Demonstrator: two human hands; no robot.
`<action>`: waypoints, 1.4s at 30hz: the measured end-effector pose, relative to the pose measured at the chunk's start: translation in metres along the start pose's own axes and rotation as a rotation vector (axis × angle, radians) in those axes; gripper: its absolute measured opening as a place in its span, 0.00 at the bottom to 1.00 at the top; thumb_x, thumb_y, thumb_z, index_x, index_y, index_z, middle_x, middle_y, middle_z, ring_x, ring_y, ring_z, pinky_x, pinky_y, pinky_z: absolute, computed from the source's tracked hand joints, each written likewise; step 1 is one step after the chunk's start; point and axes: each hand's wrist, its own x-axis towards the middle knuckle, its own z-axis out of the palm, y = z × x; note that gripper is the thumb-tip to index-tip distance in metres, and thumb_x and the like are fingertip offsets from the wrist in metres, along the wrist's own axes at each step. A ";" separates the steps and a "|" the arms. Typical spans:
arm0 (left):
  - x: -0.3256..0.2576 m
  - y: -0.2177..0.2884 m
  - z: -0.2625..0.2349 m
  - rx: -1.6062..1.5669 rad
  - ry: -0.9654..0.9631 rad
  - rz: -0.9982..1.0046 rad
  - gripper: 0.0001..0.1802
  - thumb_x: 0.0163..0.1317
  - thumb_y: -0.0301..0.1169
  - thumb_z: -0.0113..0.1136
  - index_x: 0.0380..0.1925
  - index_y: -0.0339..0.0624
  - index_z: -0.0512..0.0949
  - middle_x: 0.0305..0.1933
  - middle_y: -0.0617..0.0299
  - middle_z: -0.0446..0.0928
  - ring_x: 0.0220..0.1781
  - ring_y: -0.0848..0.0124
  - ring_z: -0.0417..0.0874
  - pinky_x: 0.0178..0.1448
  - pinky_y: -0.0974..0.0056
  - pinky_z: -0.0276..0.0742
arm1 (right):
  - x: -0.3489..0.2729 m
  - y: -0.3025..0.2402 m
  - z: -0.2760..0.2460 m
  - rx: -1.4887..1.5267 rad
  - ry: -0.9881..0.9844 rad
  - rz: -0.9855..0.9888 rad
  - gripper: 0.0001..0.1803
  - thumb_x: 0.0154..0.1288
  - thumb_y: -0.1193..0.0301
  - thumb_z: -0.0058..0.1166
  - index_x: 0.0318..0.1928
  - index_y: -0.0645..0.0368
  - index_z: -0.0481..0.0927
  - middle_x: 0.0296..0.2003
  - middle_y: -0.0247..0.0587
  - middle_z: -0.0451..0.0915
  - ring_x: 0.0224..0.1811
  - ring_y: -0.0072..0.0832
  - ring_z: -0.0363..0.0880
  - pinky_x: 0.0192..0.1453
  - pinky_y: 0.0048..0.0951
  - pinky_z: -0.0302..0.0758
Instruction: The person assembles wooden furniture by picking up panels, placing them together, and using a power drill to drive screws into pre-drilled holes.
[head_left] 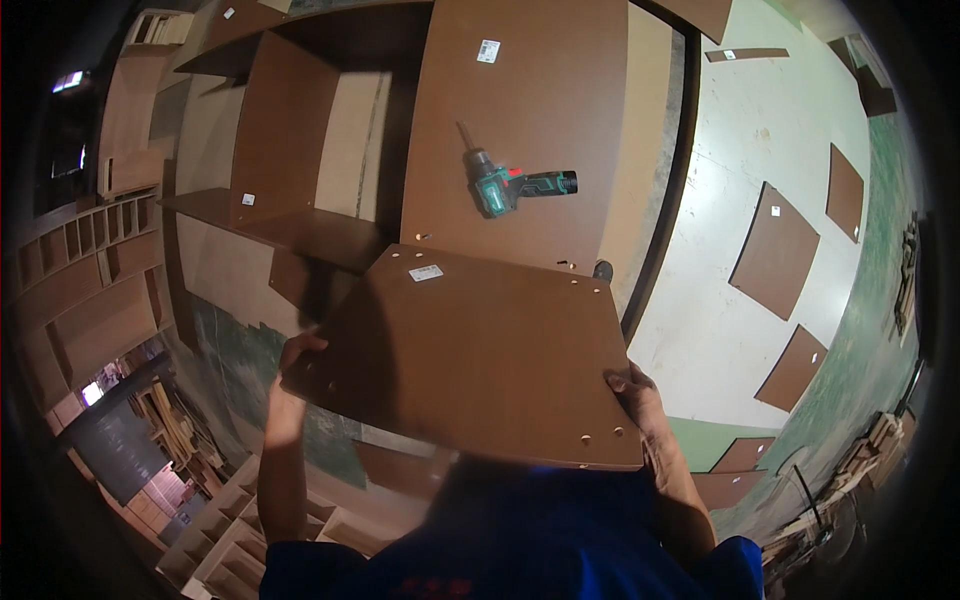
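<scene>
A brown wooden panel (490, 360) with drilled holes near its corners and a white label lies between my two hands. My left hand (298, 352) grips its left edge, thumb on top and fingers out of sight below. On the opposite edge my right hand (636, 398) holds it the same way. The panel's far edge meets or overlaps a larger brown board (520, 100); whether they touch I cannot tell. On that board rests a green and black cordless drill (510, 188), its bit toward the far left. Small fittings show near the board's close edge.
At the left stands a brown cabinet frame (285, 135) with open compartments. Several loose brown panels, one of them a labelled board (775, 250), lie on a pale sheet (720, 290) at the right. Wooden frames (90, 270) stand far left; timber scraps (870, 450) lie far right.
</scene>
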 end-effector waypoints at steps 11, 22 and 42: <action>0.015 0.008 0.038 0.013 -0.171 -0.075 0.33 0.52 0.25 0.48 0.63 0.37 0.65 0.59 0.46 0.73 0.56 0.53 0.77 0.53 0.48 0.80 | 0.000 0.002 -0.002 0.124 0.011 0.002 0.34 0.56 0.83 0.50 0.66 0.65 0.62 0.53 0.47 0.73 0.52 0.36 0.76 0.55 0.34 0.77; 0.020 0.015 0.014 0.202 0.004 -0.016 0.31 0.53 0.27 0.52 0.60 0.29 0.66 0.53 0.44 0.76 0.52 0.52 0.81 0.56 0.51 0.80 | 0.008 0.009 0.003 0.198 0.000 -0.052 0.28 0.60 0.84 0.47 0.63 0.68 0.65 0.50 0.44 0.76 0.50 0.34 0.77 0.53 0.32 0.77; 0.144 -0.114 0.040 -0.165 -0.038 0.106 0.26 0.67 0.49 0.44 0.50 0.38 0.76 0.49 0.57 0.80 0.48 0.61 0.80 0.52 0.57 0.77 | -0.227 -0.084 0.075 -0.045 0.434 -0.119 0.26 0.56 0.75 0.60 0.56 0.71 0.71 0.47 0.47 0.78 0.47 0.35 0.80 0.52 0.36 0.80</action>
